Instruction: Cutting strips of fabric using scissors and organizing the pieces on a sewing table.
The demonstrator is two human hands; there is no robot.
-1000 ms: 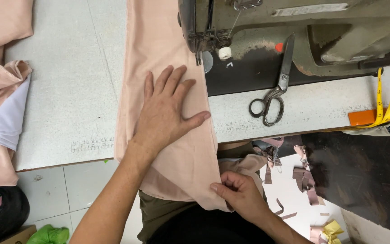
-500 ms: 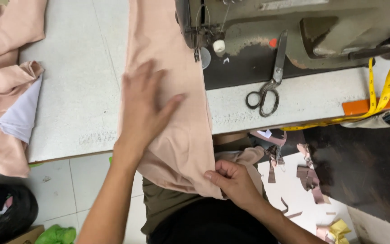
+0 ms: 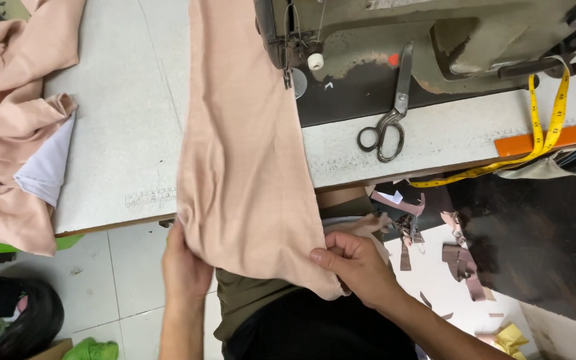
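A long strip of peach-pink fabric (image 3: 245, 147) lies on the grey sewing table (image 3: 128, 133) and hangs over its near edge. My left hand (image 3: 183, 267) grips the hanging fabric's lower left corner, just below the table edge. My right hand (image 3: 355, 267) pinches the lower right corner near my lap. The fabric's right edge runs up to the needle (image 3: 288, 77) of the olive-green sewing machine (image 3: 435, 40).
Scissors (image 3: 388, 120) lie on the table right of the needle. A yellow tape measure (image 3: 541, 127) drapes over an orange ruler (image 3: 548, 139). A heap of pink and white cloth (image 3: 15, 133) fills the table's left. Fabric scraps (image 3: 448, 253) litter the floor.
My left hand slid off the flat fabric on the table and down to the hanging lower left corner. My right hand stayed on the lower right corner.
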